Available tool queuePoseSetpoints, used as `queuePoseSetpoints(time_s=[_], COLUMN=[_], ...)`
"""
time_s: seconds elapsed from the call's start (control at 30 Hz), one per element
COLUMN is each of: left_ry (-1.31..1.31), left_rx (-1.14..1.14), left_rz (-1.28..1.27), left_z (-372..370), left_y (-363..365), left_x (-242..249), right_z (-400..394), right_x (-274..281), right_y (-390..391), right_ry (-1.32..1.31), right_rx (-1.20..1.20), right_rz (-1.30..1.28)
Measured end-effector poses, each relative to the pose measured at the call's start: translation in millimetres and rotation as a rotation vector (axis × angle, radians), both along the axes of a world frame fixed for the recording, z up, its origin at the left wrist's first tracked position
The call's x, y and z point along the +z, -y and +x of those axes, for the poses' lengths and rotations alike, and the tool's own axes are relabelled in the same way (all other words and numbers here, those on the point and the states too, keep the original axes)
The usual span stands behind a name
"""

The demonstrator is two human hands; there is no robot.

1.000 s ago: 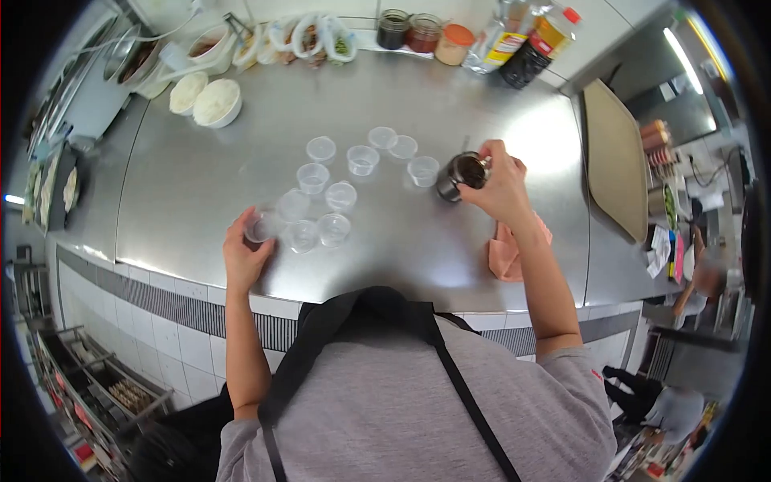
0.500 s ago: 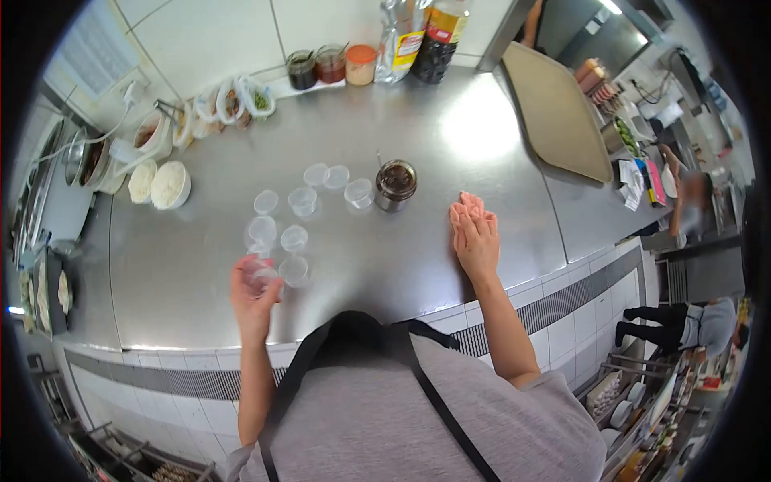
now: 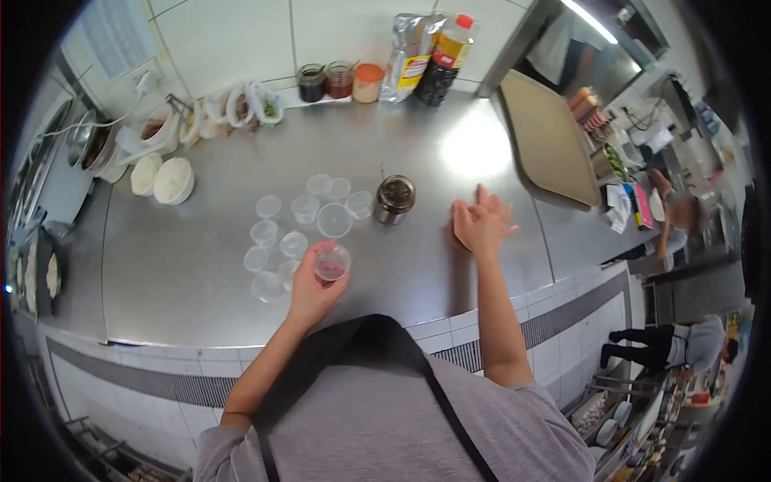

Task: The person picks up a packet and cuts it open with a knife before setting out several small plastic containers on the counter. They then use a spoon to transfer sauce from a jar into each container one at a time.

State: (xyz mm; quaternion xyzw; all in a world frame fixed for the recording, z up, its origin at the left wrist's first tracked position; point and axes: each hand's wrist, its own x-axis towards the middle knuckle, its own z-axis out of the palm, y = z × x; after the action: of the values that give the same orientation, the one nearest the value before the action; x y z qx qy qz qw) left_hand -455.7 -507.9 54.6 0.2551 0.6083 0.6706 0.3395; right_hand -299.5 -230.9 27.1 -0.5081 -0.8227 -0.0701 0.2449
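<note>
My left hand (image 3: 312,291) is closed around a clear plastic cup (image 3: 332,263) near the front of the steel counter (image 3: 201,281). Several more clear cups (image 3: 305,209) stand in a loose cluster just beyond it. One wider cup (image 3: 334,220) is right behind my fingers. A glass jar of dark sauce (image 3: 395,199), with a thin handle sticking out, stands between the cups and my right hand (image 3: 483,225). That hand is over the counter to the right of the jar, its fingers spread and nothing visible in them.
Small sauce jars (image 3: 339,80), a dark bottle (image 3: 446,63) and a silver pouch (image 3: 406,60) line the wall. Two white bowls (image 3: 173,181) sit at left, below several open containers (image 3: 238,107). A large tan tray (image 3: 546,140) lies at right. A co-worker (image 3: 683,337) stands farther off.
My left hand has moved right and now holds a cup in front of the cluster. My right hand has spread its fingers; the crumpled pink cloth under it no longer shows.
</note>
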Motion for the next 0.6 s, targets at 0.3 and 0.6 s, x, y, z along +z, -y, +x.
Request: queuePoseSetpoints(time_s=[0.3,0.6], left_ry=[-0.061,0.022], left_rx=[0.248,0.376], left_rz=[0.093,0.091], left_z=[22.8,58.5], left_y=[-52.4,-78.4], left_x=[-14.8,-23.9], right_z=[-111.9,-100.9], right_x=[88.9,81.1], right_y=[-1.9,-8.0], right_ry=[-0.346,-0.12], right_rx=[1.038,1.265], right_rz=[-0.852,-0.93])
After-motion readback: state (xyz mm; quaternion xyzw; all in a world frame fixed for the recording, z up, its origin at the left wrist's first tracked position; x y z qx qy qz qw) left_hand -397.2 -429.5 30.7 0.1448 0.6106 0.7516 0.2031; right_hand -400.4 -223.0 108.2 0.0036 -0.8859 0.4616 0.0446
